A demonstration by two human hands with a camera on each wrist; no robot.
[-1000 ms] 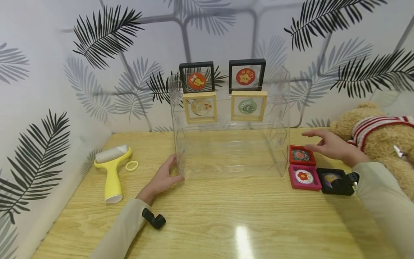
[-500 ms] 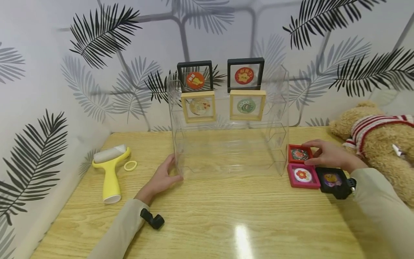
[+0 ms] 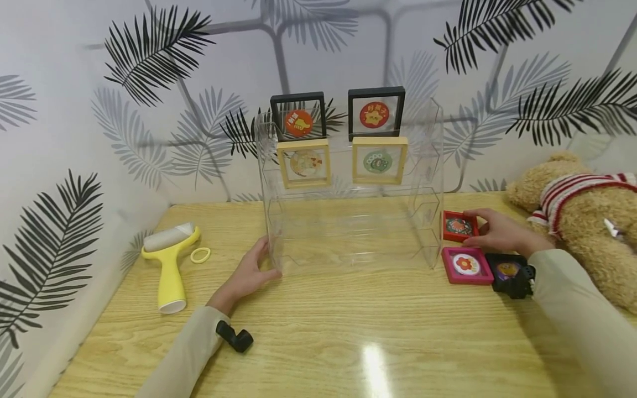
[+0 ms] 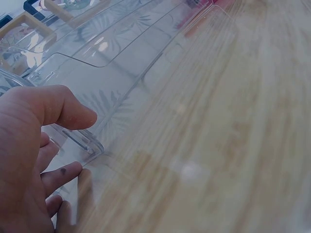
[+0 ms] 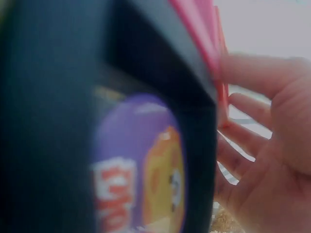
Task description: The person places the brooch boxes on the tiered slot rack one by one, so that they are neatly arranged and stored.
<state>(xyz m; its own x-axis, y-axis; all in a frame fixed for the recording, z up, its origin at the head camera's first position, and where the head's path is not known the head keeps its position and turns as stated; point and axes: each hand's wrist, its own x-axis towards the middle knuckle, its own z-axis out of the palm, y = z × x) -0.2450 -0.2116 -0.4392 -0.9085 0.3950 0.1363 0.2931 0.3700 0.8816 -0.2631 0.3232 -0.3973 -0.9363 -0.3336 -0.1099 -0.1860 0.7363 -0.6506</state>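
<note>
My right hand [image 3: 502, 232] pinches the right side of a small red picture frame [image 3: 459, 225] with a crab-like picture. Thumb and fingers meet its edge in the right wrist view. Just nearer lies a pink frame [image 3: 466, 265] with a red flower, and beside that a black frame [image 3: 505, 269], partly hidden by the wrist camera. The black frame [image 5: 160, 160] looms large in the right wrist view. My left hand [image 3: 249, 273] holds the left front corner of a clear tiered display rack [image 3: 353, 226], thumb [image 4: 73, 114] in front, fingers round the side.
Two black frames [image 3: 376, 88] stand on the rack's top tier, two pale wooden frames [image 3: 380, 141] below them. Left lie a yellow lint roller [image 3: 171, 265] and a yellow ring [image 3: 200, 255]. A teddy bear [image 3: 587, 221] lies at the right against the patterned wall.
My right hand has come down onto the red frame and taken hold of it. The red frame has shifted slightly away from the pink one. The left hand stays at the rack.
</note>
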